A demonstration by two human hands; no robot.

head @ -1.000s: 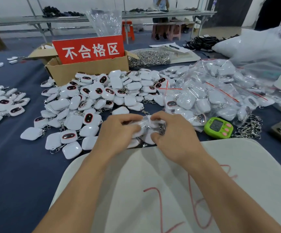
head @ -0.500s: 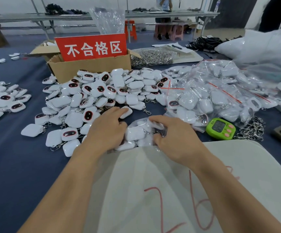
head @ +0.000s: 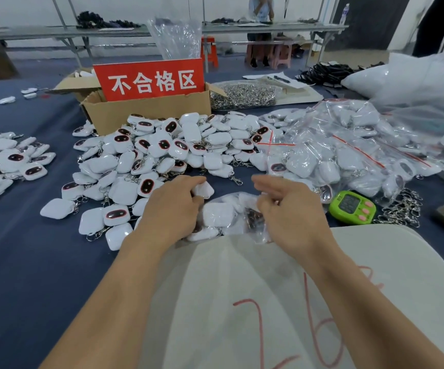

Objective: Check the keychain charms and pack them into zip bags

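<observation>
A small clear zip bag (head: 219, 214) with several white keychain charms inside lies on the blue table just beyond a white sheet. My right hand (head: 288, 209) pinches the bag's right edge, its index finger stretched out over it. My left hand (head: 171, 209) sits at the bag's left side, and its fingertips curl around a loose white charm (head: 203, 189). Behind both hands spreads a big pile of loose charms (head: 162, 147), white with dark oval faces and metal clasps.
A cardboard box (head: 149, 113) with a red sign stands behind the pile. Filled zip bags (head: 348, 155) are heaped at the right, beside a green timer (head: 352, 206) and loose key clasps (head: 401, 209). More charms (head: 2, 161) lie at the left. The white sheet (head: 268, 288) bears red numbers.
The bag was held in both hands and has been lowered onto the table. My left hand let go of it and reached left to a loose charm; my right hand stays on the bag's edge.
</observation>
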